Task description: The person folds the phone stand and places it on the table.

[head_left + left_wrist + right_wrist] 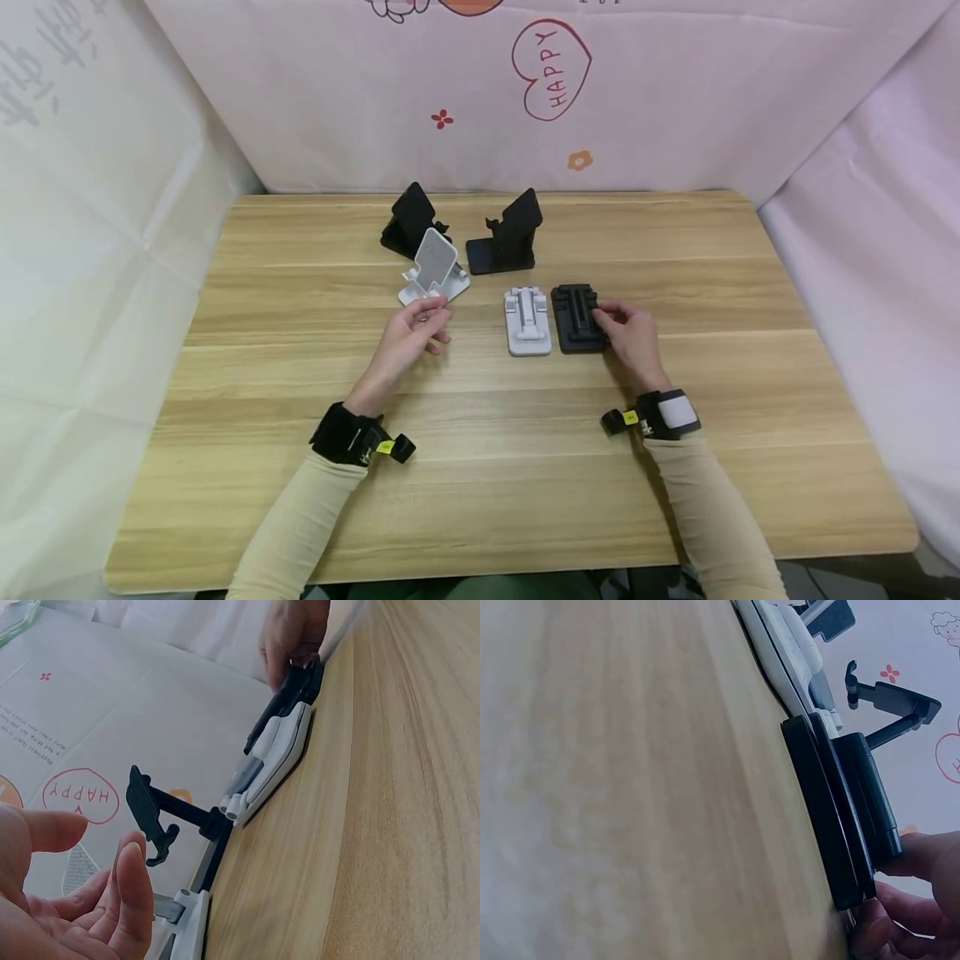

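**Right of centre, your right hand (632, 340) pinches a folded black stand (577, 321)**

Head view: your left hand (412, 333) is by the unfolded white stand (436, 260) left of centre; a folded white stand (528, 323) lies mid-frame. Left wrist view: your left thumb and fingers stand apart at lower left. Right wrist view: thumb and fingers grip the folded black stand's edge, lower right.

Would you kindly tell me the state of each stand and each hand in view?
Back left black stand: unfolded
Back right black stand: unfolded
Left white stand: unfolded
Right white stand: folded flat
Front black stand: folded flat
Right hand: pinching the front black stand's edge
Left hand: relaxed, holding nothing
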`<state>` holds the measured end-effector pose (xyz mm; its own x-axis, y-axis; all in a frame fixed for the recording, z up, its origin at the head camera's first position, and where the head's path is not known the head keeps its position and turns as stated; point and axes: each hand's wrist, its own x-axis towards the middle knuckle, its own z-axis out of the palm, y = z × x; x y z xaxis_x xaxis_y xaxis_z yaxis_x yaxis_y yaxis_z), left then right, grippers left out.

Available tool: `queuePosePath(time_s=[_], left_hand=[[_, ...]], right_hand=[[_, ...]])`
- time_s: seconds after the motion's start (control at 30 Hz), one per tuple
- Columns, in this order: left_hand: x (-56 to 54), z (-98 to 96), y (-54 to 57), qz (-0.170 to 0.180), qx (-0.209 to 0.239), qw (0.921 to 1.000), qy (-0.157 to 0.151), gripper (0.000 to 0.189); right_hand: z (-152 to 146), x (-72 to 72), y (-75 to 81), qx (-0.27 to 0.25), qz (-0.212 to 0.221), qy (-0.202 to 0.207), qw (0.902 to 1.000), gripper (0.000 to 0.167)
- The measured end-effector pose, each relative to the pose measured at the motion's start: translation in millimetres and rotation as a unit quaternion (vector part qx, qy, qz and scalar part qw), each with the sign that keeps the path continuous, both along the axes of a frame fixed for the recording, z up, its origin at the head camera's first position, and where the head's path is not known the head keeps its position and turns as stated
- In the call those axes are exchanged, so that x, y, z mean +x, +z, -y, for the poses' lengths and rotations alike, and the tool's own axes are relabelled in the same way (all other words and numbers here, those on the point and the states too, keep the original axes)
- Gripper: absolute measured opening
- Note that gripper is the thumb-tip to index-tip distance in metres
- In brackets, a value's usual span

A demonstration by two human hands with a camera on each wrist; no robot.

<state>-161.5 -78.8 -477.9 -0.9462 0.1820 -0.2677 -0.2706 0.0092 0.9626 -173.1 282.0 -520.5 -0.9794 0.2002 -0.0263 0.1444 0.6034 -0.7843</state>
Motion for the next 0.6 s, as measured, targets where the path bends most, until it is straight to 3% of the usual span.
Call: queuePosePath(time_s=[0.27, 0.43, 0.6], left_hand=[[-1.8, -1.2, 2.1, -0.018, -0.012, 0.9997, 0.006, 0.046], [-5.2, -1.2, 5.6, -0.068, -0.034, 0.9968, 0.023, 0.042], [-10.8, -1.4, 8.0, -0.136, -0.074, 0.9864, 0.055, 0.036]], right_hand=[[-1.7, 1.9, -0.1, 0.008, 0.000, 0.001, 1.0000, 0.031], [-2.3, 3.9, 1.1, 0.002, 0.004, 0.005, 1.0000, 0.029], [-3.1, 4.9, 1.7, -0.007, 0.004, 0.010, 0.9999, 0.030]])
